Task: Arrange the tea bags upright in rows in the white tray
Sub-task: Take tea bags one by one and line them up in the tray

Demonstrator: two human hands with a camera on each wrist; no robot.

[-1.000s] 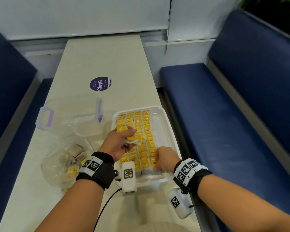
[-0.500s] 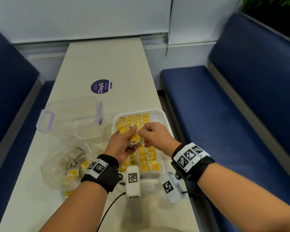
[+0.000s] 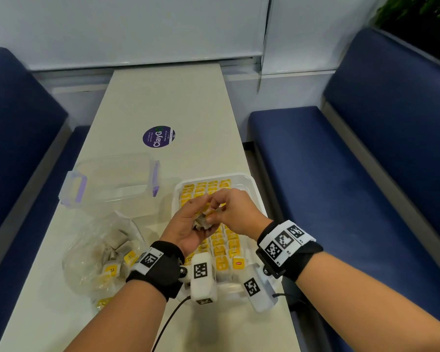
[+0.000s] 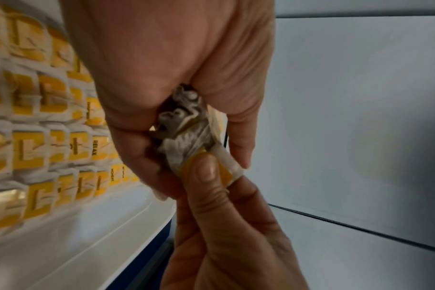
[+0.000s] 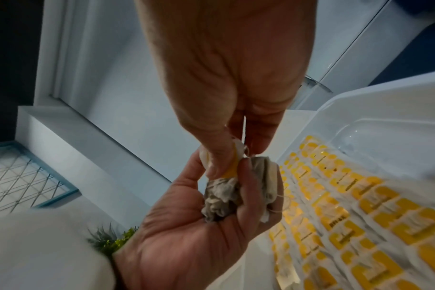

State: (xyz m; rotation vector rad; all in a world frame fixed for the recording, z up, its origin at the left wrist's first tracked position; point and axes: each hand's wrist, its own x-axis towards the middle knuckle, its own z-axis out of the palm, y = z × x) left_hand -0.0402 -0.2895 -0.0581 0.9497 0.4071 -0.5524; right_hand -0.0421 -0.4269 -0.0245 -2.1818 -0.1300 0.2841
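Above white tray point(image 3: 255, 189): hands point(image 3: 186, 226) sharing tea bags point(image 3: 201, 221).

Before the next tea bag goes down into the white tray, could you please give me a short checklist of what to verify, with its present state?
1. Tea bags in hand: ok. The left hand holds a small bunch of tea bags in its palm.
2. One bag singled out: ok. The right hand pinches a yellow tag at the bunch.
3. Bag separated from the bunch: not ok; it touches the others.
4. Free space in the white tray: ok, along its right side.
5. Rows already standing upright: ok where visible; those under the hands cannot tell.
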